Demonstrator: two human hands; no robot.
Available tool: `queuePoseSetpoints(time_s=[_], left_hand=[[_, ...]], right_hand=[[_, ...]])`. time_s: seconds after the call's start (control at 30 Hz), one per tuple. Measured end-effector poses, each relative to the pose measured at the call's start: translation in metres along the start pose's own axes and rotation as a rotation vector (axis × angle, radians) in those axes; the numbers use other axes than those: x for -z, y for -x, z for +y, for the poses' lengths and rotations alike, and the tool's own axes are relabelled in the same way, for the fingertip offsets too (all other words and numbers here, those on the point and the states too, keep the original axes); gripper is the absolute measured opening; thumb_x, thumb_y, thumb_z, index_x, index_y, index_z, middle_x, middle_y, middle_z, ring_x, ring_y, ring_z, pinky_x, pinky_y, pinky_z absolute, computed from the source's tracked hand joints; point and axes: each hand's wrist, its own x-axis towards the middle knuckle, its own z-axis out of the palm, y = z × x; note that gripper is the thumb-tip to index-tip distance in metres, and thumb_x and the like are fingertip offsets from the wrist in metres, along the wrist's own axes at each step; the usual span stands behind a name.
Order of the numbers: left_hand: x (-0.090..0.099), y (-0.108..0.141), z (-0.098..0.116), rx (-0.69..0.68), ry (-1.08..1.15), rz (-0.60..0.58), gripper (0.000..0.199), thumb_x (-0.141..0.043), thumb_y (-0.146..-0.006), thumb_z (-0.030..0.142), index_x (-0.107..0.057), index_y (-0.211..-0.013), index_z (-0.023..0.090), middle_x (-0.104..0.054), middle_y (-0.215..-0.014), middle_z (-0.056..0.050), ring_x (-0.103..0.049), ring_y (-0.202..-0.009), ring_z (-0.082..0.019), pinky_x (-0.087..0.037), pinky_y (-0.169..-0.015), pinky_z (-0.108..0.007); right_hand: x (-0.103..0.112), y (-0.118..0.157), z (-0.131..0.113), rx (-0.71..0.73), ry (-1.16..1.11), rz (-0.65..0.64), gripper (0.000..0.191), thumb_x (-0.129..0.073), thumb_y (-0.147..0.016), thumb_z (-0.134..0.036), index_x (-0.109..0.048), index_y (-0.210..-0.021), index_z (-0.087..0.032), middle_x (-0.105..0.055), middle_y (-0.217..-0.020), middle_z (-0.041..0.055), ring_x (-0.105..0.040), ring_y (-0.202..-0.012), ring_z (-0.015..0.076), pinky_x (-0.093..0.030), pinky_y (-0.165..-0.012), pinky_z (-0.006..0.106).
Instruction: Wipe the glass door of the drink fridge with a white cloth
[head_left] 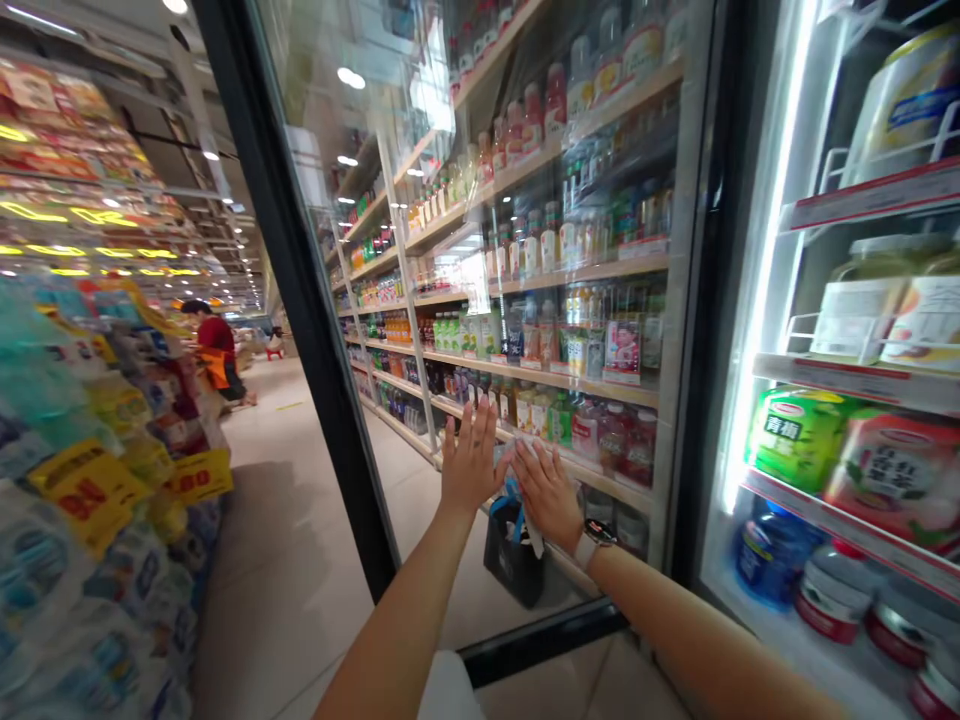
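A framed glass door (330,330) of a lit fridge stands swung out in front of me. My left hand (471,460) is flat at the glass, fingers stretched out and pointing up, with nothing in it. Just right of it, my right hand (549,488), wearing a watch (598,535) on its wrist, lies flat with fingers close together over a pale cloth (535,540). Only edges of the cloth show beyond the fingertips and below the palm. Behind the glass, near the floor, is a dark bag or bucket (514,570) with something blue in it.
Fridge shelves at right hold drink packs (799,435), a blue bottle (776,550) and several jars. Through the glass show long drink shelves (540,370). Wrapped goods with yellow price signs (86,492) line the aisle floor (277,500) at left. A person in red (215,340) is farther off.
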Motion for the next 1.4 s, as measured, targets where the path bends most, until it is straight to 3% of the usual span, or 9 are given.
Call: queuePoseSetpoints(time_s=[0.1, 0.33, 0.43, 0.57, 0.9, 1.0, 1.17, 1.3, 1.4], left_hand=[[0.0, 0.0, 0.0, 0.013, 0.002, -0.02, 0.073, -0.041, -0.096, 0.046, -0.013, -0.155, 0.012, -0.035, -0.155, -0.014, -0.024, -0.149, -0.028, -0.011, -0.123, -0.049], [0.0, 0.0, 0.001, 0.01, -0.001, -0.028, 0.073, -0.041, -0.096, 0.044, -0.012, -0.155, 0.012, -0.035, -0.155, -0.015, -0.021, -0.149, -0.028, -0.012, -0.123, -0.05], [-0.001, 0.0, 0.001, -0.009, -0.007, -0.001, 0.072, -0.04, -0.097, 0.041, -0.011, -0.155, 0.011, -0.033, -0.156, -0.015, -0.018, -0.15, -0.029, -0.009, -0.123, -0.051], [-0.002, 0.0, 0.001, -0.004, 0.019, -0.02, 0.073, -0.043, -0.096, 0.039, -0.012, -0.155, 0.011, -0.033, -0.156, -0.015, -0.018, -0.15, -0.029, -0.01, -0.123, -0.051], [-0.001, 0.001, 0.001, 0.018, 0.032, -0.027, 0.072, -0.042, -0.095, 0.034, -0.01, -0.156, 0.013, -0.032, -0.156, -0.013, -0.021, -0.149, -0.027, -0.009, -0.123, -0.05], [-0.001, 0.0, 0.001, 0.02, 0.02, -0.018, 0.072, -0.042, -0.095, 0.036, -0.01, -0.156, 0.013, -0.032, -0.156, -0.013, -0.022, -0.149, -0.027, -0.008, -0.124, -0.05], [-0.001, -0.001, 0.0, -0.001, 0.005, 0.002, 0.072, -0.043, -0.096, 0.039, -0.012, -0.155, 0.012, -0.033, -0.155, -0.014, -0.02, -0.15, -0.027, -0.007, -0.124, -0.049], [0.0, -0.001, 0.0, -0.006, -0.004, 0.029, 0.073, -0.043, -0.096, 0.041, -0.012, -0.155, 0.012, -0.035, -0.155, -0.014, -0.016, -0.15, -0.026, -0.006, -0.124, -0.048], [0.0, -0.001, 0.0, 0.002, 0.017, 0.002, 0.074, -0.043, -0.096, 0.042, -0.012, -0.155, 0.012, -0.035, -0.155, -0.015, -0.018, -0.15, -0.027, -0.009, -0.123, -0.05]], right_hand=[[0.009, -0.01, 0.002, -0.011, 0.004, -0.001, 0.053, -0.042, -0.094, -0.016, -0.045, -0.146, -0.021, -0.044, -0.153, 0.0086, -0.028, -0.147, 0.0256, -0.018, -0.12, 0.053], [0.05, -0.104, 0.014, -0.125, -0.037, 0.074, 0.056, -0.035, -0.097, -0.02, -0.031, -0.153, -0.019, -0.026, -0.162, 0.0073, -0.009, -0.152, 0.0247, -0.013, -0.122, 0.052], [0.051, -0.119, 0.014, -0.155, -0.051, 0.097, 0.058, -0.036, -0.097, -0.021, -0.027, -0.155, -0.019, -0.023, -0.163, 0.0074, -0.007, -0.152, 0.0248, -0.013, -0.122, 0.053], [0.036, -0.096, 0.008, -0.144, -0.038, 0.085, 0.056, -0.038, -0.096, -0.02, -0.035, -0.152, -0.02, -0.03, -0.16, 0.0077, -0.01, -0.152, 0.0255, -0.013, -0.122, 0.055], [-0.005, 0.007, -0.008, -0.027, 0.012, -0.004, 0.053, -0.046, -0.092, -0.015, -0.046, -0.145, -0.019, -0.047, -0.151, 0.0101, -0.031, -0.145, 0.0273, -0.025, -0.118, 0.051], [-0.005, 0.017, -0.003, 0.027, 0.019, -0.017, 0.053, -0.048, -0.093, -0.017, -0.046, -0.146, -0.023, -0.048, -0.15, 0.0081, -0.033, -0.144, 0.0259, -0.023, -0.119, 0.05], [0.024, -0.035, 0.018, 0.07, 0.023, -0.027, 0.055, -0.046, -0.095, -0.021, -0.038, -0.15, -0.025, -0.042, -0.155, 0.005, -0.024, -0.148, 0.0231, -0.013, -0.122, 0.05], [0.047, -0.091, 0.027, -0.049, 0.026, 0.037, 0.057, -0.04, -0.096, -0.019, -0.034, -0.152, -0.022, -0.035, -0.158, 0.0071, -0.016, -0.151, 0.0236, -0.01, -0.122, 0.051], [0.046, -0.102, 0.023, -0.093, 0.004, 0.079, 0.057, -0.039, -0.095, -0.017, -0.035, -0.152, -0.02, -0.033, -0.159, 0.0083, -0.014, -0.151, 0.0246, -0.012, -0.121, 0.051]])
